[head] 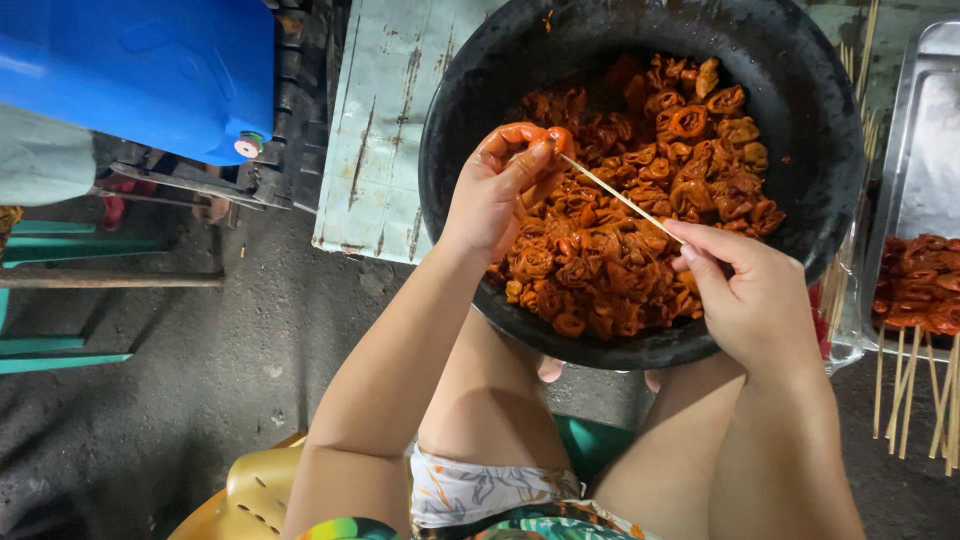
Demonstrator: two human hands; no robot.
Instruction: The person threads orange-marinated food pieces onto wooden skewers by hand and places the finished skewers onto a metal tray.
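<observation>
A big black bowl (810, 130) sits in front of my knees, filled with orange-red marinated meat pieces (640, 220). Over the bowl, my left hand (495, 190) pinches one meat piece (558, 138) between thumb and fingertips. My right hand (755, 295) grips the lower end of a thin bamboo skewer (615, 192). The skewer slants up and left, and its tip touches the piece in my left hand.
At the right edge a metal tray (925, 120) carries finished meat skewers (920, 285), their sticks hanging over its near rim. A blue plastic container (140, 70) stands at the top left, a pale worn board (385, 120) lies beside the bowl, and a yellow chair (250, 490) is under me.
</observation>
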